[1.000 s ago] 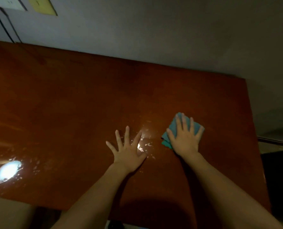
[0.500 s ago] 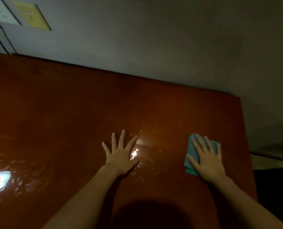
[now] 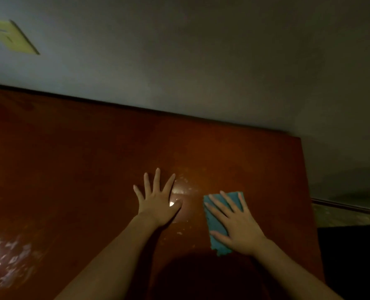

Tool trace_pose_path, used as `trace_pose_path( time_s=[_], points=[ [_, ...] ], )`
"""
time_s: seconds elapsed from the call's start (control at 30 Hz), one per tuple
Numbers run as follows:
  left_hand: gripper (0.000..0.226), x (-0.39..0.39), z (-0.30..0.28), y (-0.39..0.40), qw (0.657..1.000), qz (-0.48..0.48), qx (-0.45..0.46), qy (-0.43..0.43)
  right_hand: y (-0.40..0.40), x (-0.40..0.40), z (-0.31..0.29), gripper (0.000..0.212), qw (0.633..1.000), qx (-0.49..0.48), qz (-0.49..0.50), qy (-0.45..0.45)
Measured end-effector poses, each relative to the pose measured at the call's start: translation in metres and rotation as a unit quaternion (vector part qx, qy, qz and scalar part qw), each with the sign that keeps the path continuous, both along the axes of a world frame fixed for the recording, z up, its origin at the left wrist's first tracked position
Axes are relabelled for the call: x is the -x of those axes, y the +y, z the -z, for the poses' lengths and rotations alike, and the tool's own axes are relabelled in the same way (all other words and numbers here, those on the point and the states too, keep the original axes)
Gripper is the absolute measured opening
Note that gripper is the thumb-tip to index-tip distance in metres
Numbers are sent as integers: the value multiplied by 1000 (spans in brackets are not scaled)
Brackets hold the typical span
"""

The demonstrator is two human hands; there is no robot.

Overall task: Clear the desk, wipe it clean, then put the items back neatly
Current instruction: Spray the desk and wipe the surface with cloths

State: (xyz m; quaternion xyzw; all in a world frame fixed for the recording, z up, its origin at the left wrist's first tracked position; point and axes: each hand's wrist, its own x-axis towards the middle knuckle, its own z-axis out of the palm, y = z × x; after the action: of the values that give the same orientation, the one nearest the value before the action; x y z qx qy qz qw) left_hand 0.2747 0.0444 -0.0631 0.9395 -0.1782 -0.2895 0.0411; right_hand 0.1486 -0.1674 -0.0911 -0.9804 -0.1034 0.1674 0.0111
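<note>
The right hand (image 3: 240, 224) lies flat on a folded teal cloth (image 3: 216, 224), fingers (image 3: 217, 205) straight and spread, pressing it onto the reddish-brown table (image 3: 71, 159); the cloth shows beyond the fingertips and beside the thumb. The left hand (image 3: 158, 204) rests palm-down on bare wood just beside it, fingers splayed, holding nothing. Wet glints lie between the two hands.

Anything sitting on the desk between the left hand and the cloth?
No object. In the head view, only bare desk with shiny glare lies between the left hand and the cloth.
</note>
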Motion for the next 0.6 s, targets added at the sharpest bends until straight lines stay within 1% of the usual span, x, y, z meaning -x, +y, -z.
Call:
trace_pose_path(
  time_s=[0.07, 0.13, 0.2, 0.27, 0.33, 0.4, 0.47, 0.53, 0.6],
  points=[
    [75, -3, 2, -13, 1000, 1, 11, 0, -32, 6, -2, 69, 999, 8, 48, 8],
    [75, -7, 4, -22, 1000, -7, 17, 2, -51, -4, -4, 70, 991, 8, 133, -6],
    [75, -8, 5, -26, 1000, -5, 10, 2, -56, -29, -3, 73, 970, 7, 241, -33],
    [76, -11, 6, -27, 1000, 6, 3, 4, -48, -69, -2, 73, 937, 0, 348, -40],
    [77, -16, 6, -27, 1000, 17, 2, 8, -32, -114, -3, 69, 921, -7, 387, -40],
    [79, -21, 7, -25, 999, 31, -2, 10, -14, -144, -3, 68, 934, -19, 355, -38],
    [83, -27, 7, -23, 999, 46, -10, 10, 2, -149, 0, 69, 962, -22, 271, -36],
    [84, -36, 8, -24, 998, 60, -19, 7, 9, -132, 2, 70, 986, -18, 162, -45],
    [84, -45, 6, -28, 998, 63, -21, 11, 0, -104, 4, 69, 995, -3, 89, -53]
  ],
)
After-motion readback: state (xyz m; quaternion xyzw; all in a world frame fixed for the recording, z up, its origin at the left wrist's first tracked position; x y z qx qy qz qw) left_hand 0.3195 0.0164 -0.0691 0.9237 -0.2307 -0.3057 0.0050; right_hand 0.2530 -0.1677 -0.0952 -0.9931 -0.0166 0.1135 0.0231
